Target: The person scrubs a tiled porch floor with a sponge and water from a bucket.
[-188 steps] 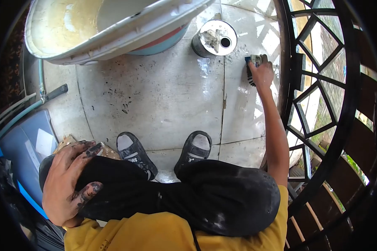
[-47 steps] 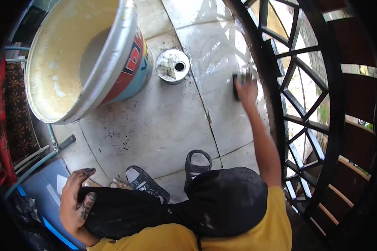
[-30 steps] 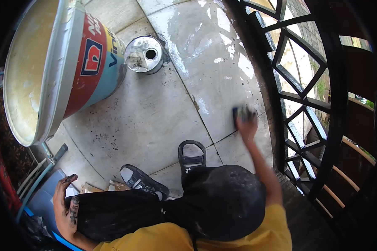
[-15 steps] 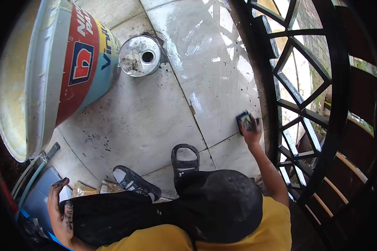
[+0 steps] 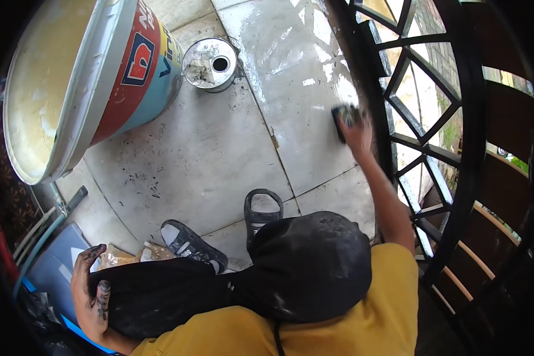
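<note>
My right hand (image 5: 357, 132) reaches out over the floor at the right, fingers closed over a small dark block (image 5: 339, 123) that looks like a scrubbing pad. Fingers cover most of it, and motion blurs it a little. It is pressed to the pale floor tiles (image 5: 219, 154), beside white smears near the gate's foot. At lower left, my left hand (image 5: 89, 296) rests against my black-clad knee, its black-stained fingers apart and holding nothing.
A large paint bucket (image 5: 115, 89) leans in from the upper left. Next to it stands a round can (image 5: 210, 62) with a hole in its lid. A black metal gate (image 5: 421, 98) lines the right side. Sandalled feet (image 5: 193, 246) are below; hoses (image 5: 38, 237) lie left.
My right hand has slid the pad up the tiles, away from me, towards the white smears. The view has shifted slightly. My left hand stays at the knee.
</note>
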Available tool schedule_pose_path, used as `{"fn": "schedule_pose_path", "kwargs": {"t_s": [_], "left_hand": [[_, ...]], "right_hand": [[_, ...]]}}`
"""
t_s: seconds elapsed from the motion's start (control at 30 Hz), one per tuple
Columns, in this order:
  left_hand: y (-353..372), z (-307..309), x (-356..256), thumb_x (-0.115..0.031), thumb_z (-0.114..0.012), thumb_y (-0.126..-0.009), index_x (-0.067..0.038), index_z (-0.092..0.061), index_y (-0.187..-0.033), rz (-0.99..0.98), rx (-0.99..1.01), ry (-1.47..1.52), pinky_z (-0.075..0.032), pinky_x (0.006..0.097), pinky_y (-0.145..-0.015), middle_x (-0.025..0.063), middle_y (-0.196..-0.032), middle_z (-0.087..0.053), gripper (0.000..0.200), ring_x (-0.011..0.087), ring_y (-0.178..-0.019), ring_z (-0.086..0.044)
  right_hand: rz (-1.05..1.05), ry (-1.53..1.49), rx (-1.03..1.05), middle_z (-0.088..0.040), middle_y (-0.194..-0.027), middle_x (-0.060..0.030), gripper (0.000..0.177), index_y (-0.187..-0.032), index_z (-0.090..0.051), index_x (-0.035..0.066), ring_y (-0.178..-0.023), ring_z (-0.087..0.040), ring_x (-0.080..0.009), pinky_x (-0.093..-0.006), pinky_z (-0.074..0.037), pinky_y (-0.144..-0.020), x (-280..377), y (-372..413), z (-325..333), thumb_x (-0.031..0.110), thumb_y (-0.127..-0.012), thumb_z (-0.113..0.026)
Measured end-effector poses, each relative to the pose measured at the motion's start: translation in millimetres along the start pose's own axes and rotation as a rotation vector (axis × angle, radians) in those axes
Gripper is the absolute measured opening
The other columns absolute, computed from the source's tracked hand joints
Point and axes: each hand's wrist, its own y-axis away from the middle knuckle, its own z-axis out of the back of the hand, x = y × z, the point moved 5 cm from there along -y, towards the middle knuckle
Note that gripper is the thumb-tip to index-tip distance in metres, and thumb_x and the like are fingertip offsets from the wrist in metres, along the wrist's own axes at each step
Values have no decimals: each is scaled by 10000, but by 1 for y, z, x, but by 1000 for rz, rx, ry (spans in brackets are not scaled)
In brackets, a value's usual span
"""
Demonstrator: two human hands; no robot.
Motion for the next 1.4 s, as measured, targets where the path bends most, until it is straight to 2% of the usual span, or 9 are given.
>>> {"fn": "schedule_pose_path", "kwargs": {"t_s": [0.13, 0.2, 0.3, 0.37, 0.57, 0.6, 0.87, 1.27, 1.4], "left_hand": [[1, -1, 6, -513, -521, -900, 59, -530, -1236, 2, -40, -16, -285, 399, -1080, 187, -1247, -566, 663, 298, -1221, -487], [2, -2, 8, -510, -519, -902, 60, -528, -1237, -16, -46, -44, -279, 397, -1085, 188, -1250, -565, 661, 297, -1228, -484], [0, -5, 1, -510, -511, -907, 60, -525, -1240, -68, -20, -61, -270, 395, -1092, 190, -1256, -563, 661, 296, -1238, -478], [3, -5, -5, -522, -495, -912, 58, -524, -1242, -94, 1, -70, -270, 398, -1092, 191, -1258, -563, 668, 299, -1240, -479], [18, -8, -11, -552, -481, -910, 55, -530, -1234, -69, -49, -87, -275, 397, -1085, 189, -1246, -570, 690, 303, -1231, -485], [20, -9, -11, -552, -481, -910, 55, -530, -1234, -66, -50, -83, -275, 397, -1085, 189, -1246, -570, 690, 303, -1231, -485], [8, -14, -12, -532, -507, -914, 45, -526, -1242, -65, -67, -70, -295, 387, -1073, 184, -1229, -576, 664, 291, -1216, -496], [12, -22, -23, -430, -522, -937, 42, -508, -1273, -91, -53, -131, -294, 383, -1080, 176, -1256, -572, 581, 279, -1212, -503], [11, -24, -28, -464, -544, -915, 42, -523, -1249, -57, -28, -127, -303, 375, -1070, 171, -1239, -573, 606, 279, -1207, -504]], "right_hand": [[-159, -130, 160, -631, -1005, -220, 521, -1178, -628, 83, -905, -625, -390, -449, -519, -753, -29, 62, 29, 377, -767, -751], [-28, -72, -73, -626, -975, -200, 518, -1171, -624, 86, -895, -625, -383, -445, -516, -747, -35, 69, 26, 390, -770, -746], [-160, -145, 140, -627, -1052, -218, 582, -1217, -594, 124, -975, -614, -386, -452, -511, -786, -15, 19, 13, 510, -792, -687], [-70, -34, -21, -585, -1191, -266, 625, -1265, -574, 144, -1108, -580, -386, -440, -501, -880, -12, -18, -14, 568, -810, -632], [-169, -241, 60, -611, -1128, -221, 516, -1173, -606, 110, -1038, -593, -405, -438, -506, -856, 3, -55, 6, 459, -801, -681], [43, -108, -188, -622, -1011, -211, 484, -1156, -608, 110, -943, -614, -397, -453, -516, -786, -11, -24, -4, 422, -797, -697], [-242, -79, 117, -637, -986, -240, 603, -1253, -580, 125, -932, -616, -412, -477, -522, -764, -95, 281, 45, 341, -725, -775], [-123, -211, 4, -597, -1050, -187, 551, -1213, -590, 136, -965, -607, -365, -427, -516, -791, -21, -49, -1, 478, -789, -675], [-144, -66, -200, -585, -1062, -217, 594, -1222, -583, 132, -995, -596, -364, -445, -506, -818, -27, -42, -15, 514, -777, -677]]}}
